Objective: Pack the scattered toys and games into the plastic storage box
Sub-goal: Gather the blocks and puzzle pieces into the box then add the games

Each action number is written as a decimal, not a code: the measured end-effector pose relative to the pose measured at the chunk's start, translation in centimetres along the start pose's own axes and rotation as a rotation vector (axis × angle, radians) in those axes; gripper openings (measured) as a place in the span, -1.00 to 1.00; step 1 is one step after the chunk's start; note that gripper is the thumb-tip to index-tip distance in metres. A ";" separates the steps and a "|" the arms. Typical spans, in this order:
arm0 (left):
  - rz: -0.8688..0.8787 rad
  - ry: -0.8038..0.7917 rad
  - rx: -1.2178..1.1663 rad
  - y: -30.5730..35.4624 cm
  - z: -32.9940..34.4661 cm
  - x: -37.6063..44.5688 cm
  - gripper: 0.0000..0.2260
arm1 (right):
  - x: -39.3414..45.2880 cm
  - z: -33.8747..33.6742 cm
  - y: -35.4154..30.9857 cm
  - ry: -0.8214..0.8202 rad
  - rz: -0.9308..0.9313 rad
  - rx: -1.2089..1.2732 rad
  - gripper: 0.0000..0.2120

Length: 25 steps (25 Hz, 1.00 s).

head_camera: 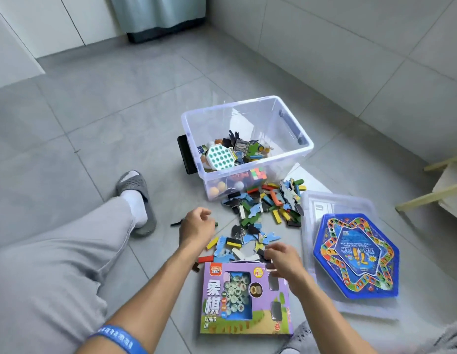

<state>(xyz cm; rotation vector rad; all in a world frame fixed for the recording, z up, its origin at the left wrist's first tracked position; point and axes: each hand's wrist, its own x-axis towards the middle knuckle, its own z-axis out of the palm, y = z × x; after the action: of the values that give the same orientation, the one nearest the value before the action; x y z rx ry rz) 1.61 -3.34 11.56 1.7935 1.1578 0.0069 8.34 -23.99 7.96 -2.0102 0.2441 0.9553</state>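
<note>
The clear plastic storage box [276,118] stands on the floor, partly filled with toys, including a white hexagonal toy with teal dots [219,155] and a colour cube [258,174]. Coloured blocks and puzzle pieces [268,203] lie scattered in front of it. My left hand [196,226] is curled over a few pieces at the pile's left edge, and a dark piece sticks out of it. My right hand [282,261] is closed on pieces at the top edge of a purple chess game box [245,297]. A blue hexagonal game box [355,256] lies on the box's clear lid [350,203].
My left leg in grey trousers, with a grey slipper [136,198], stretches out left of the pile. A black flat object [184,154] leans against the box's left side. Wooden furniture legs [431,192] stand at the right. A wall runs behind the box.
</note>
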 end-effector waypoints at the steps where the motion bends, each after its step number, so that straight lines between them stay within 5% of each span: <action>1: 0.105 0.060 0.035 1.8 0.5 1.3 -0.79 | 0.7 0.4 0.5 -0.021 -0.019 -0.050 -0.88; 5: 0.641 0.100 0.524 8.1 4.5 7.8 -0.57 | 3.6 1.0 3.1 -0.025 -0.032 -0.124 -0.87; 8: 0.613 -0.059 0.808 7.9 6.5 12.3 -0.51 | 5.1 1.0 6.0 -0.030 0.010 -0.195 -0.89; 18: 0.666 -0.061 0.796 3.1 2.7 10.8 -0.53 | 5.1 1.8 7.3 -0.026 -0.011 -0.378 -0.82; 25: 0.560 0.110 0.787 1.9 3.6 8.6 -0.47 | 6.2 -0.8 5.6 0.107 -0.053 -0.280 -0.73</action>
<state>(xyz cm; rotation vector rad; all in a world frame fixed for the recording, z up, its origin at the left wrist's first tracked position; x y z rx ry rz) 9.33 -0.04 7.11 2.8041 0.7251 -0.0238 10.30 -26.89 0.30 -2.3159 0.1187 0.8889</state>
